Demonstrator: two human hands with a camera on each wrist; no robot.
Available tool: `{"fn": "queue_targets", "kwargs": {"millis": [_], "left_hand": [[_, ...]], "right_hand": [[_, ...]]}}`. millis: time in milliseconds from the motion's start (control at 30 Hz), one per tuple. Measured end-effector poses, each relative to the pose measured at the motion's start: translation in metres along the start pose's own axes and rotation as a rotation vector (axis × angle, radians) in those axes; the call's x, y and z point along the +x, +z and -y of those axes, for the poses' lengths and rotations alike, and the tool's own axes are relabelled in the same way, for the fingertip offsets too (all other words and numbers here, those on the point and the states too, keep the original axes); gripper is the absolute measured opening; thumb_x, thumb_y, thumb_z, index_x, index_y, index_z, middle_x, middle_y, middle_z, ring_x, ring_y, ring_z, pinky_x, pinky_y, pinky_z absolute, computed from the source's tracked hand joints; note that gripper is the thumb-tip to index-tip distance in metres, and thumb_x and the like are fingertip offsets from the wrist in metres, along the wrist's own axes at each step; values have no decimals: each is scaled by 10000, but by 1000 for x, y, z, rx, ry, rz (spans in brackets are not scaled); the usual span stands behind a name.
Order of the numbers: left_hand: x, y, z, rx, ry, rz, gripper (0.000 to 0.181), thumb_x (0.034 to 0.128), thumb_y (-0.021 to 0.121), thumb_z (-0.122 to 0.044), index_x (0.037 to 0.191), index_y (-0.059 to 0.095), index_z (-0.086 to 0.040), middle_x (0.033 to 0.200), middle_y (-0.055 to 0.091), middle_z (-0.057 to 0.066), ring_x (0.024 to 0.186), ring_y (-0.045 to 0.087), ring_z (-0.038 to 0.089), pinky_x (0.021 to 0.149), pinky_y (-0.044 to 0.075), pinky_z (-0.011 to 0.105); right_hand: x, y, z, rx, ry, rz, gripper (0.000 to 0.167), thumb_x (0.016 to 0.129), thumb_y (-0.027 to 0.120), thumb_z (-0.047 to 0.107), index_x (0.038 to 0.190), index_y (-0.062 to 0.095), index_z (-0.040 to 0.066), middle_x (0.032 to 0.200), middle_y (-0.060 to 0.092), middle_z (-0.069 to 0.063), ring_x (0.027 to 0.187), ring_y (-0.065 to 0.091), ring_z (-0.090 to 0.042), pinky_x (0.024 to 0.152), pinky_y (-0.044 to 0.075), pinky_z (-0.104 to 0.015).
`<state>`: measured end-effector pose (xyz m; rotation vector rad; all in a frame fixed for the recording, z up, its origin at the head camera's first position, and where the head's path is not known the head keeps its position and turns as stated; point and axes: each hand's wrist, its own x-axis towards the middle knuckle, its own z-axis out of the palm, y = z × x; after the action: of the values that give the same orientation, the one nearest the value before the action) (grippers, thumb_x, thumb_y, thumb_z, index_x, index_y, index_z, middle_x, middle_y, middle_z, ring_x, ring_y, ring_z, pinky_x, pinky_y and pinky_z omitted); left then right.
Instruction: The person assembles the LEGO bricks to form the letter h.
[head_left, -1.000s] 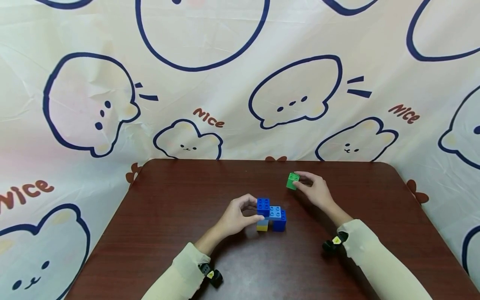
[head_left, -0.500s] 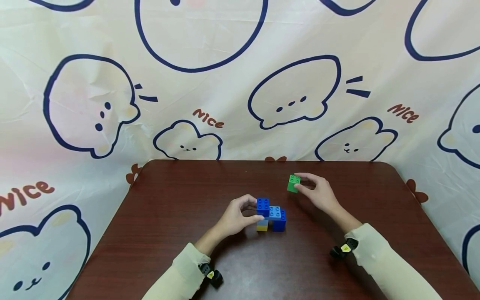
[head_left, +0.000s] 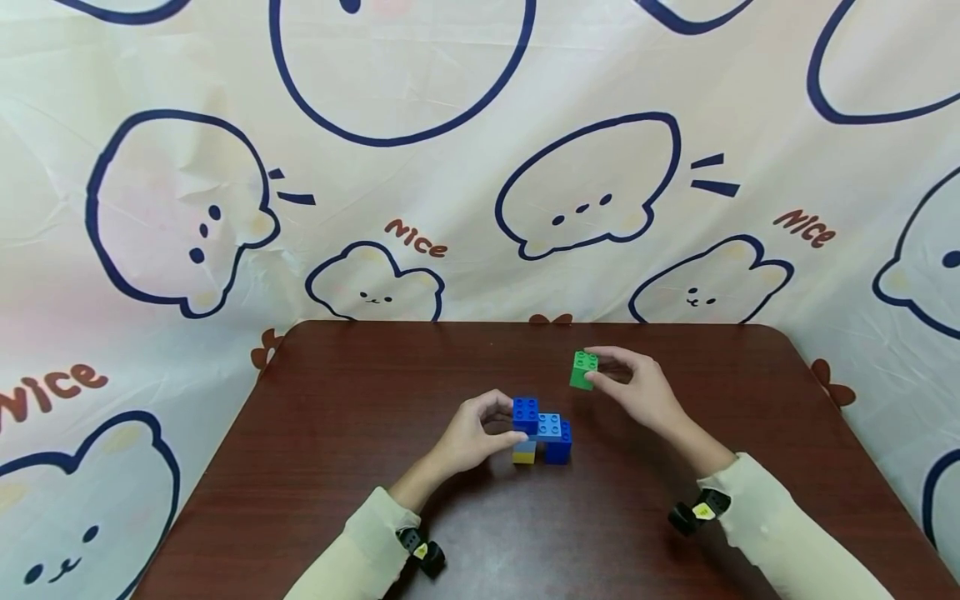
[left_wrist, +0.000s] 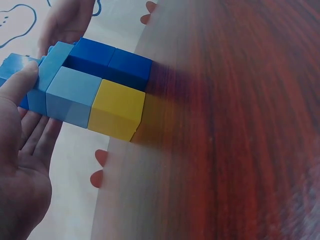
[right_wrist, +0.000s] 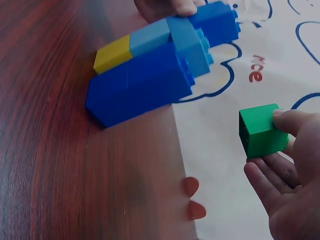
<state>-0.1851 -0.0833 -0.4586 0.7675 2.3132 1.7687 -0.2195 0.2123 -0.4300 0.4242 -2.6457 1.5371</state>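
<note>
My left hand (head_left: 472,431) holds the top dark blue brick (head_left: 526,414) of a small brick build between thumb and fingers. Under it, a light blue bridging brick (head_left: 550,426) spans two columns. One column is a light blue brick (left_wrist: 75,92) over a yellow brick (left_wrist: 117,110); the other is a stack of two dark blue bricks (right_wrist: 135,85). Beyond the build and to its right, my right hand (head_left: 639,389) pinches a green brick (head_left: 583,370), studs up. That brick is raised off the table and apart from the build.
The build stands on a dark brown wooden table (head_left: 337,400). A pale curtain (head_left: 465,183) with cartoon outlines hangs behind the far edge and along the sides. Each wrist wears a small black camera (head_left: 699,511).
The green brick has come slightly nearer to me in my right hand. My right wrist and forearm have swung to the right and back. The left hand and build have stayed put.
</note>
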Motion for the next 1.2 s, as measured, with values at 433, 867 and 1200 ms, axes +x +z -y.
{"fn": "queue_targets", "kwargs": {"millis": [433, 867, 1200], "left_hand": [[1, 0, 10, -1, 11, -8, 282, 865, 817, -58, 1085, 641, -40, 1066, 701, 83, 1023, 683, 221, 914, 571, 395], [-2, -2, -14, -43, 27, 5, 256, 873, 773, 34, 1082, 626, 35, 1074, 694, 187, 1043, 681, 339, 931, 550, 508], [-3, -1, -13, -43, 27, 11, 252, 878, 771, 28, 1081, 622, 40, 1065, 687, 179, 1045, 681, 330, 930, 553, 501]], "right_hand": [[-12, 12, 33, 73, -77, 43, 393, 950, 751, 229, 1326, 668, 150, 1188, 701, -117, 1034, 699, -277, 834, 573, -238], [-17, 31, 56, 77, -184, 80, 422, 934, 765, 183, 1336, 662, 106, 1195, 713, -45, 1044, 694, -171, 880, 575, -304], [-19, 47, 61, 70, -203, 104, 405, 926, 772, 172, 1317, 678, 118, 1247, 704, -36, 1083, 688, -185, 929, 557, -488]]}}
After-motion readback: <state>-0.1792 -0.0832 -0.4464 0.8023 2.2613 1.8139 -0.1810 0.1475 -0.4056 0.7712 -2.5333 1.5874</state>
